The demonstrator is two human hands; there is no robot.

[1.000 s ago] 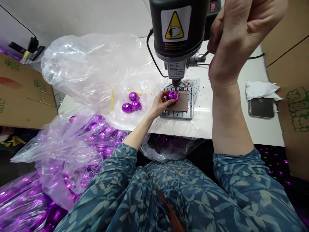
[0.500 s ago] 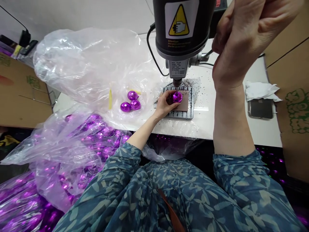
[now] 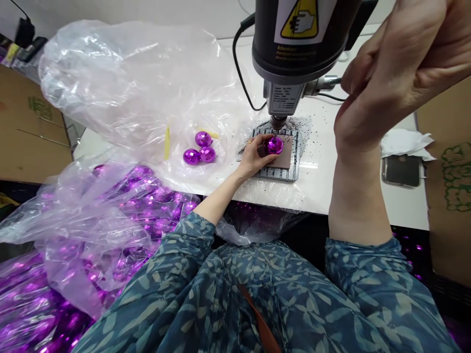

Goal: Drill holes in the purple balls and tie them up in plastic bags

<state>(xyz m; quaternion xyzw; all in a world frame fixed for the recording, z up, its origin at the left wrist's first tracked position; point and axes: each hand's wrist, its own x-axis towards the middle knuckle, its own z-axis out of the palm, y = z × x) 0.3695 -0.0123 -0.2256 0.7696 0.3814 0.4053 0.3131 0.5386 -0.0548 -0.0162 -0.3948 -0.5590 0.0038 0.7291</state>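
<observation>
My left hand point(image 3: 254, 156) pinches a shiny purple faceted ball point(image 3: 274, 145) between thumb and fingers. The ball rests on a brown board point(image 3: 285, 159) over the slotted metal base plate point(image 3: 295, 169) of a drill press point(image 3: 300, 59). Just above the ball is the press's chuck point(image 3: 278, 122), its thin bit reaching down to the top of the ball. My right hand point(image 3: 390, 78), high on the right, is closed around the press's feed lever point(image 3: 333, 81); the grip end is hidden inside the fist.
Several purple balls point(image 3: 203, 138) sit on clear plastic point(image 3: 128, 88) left of the press. A big bag of purple balls point(image 3: 147, 206) lies at lower left. Dark shavings dot the white table point(image 3: 320, 186). A phone point(image 3: 402, 170), tissue point(image 3: 405, 142) and cardboard box point(image 3: 451, 196) are on the right.
The view has shifted slightly, and the press now appears higher and further right. My right hand sits a little lower against the press. My left hand still holds the ball on the board.
</observation>
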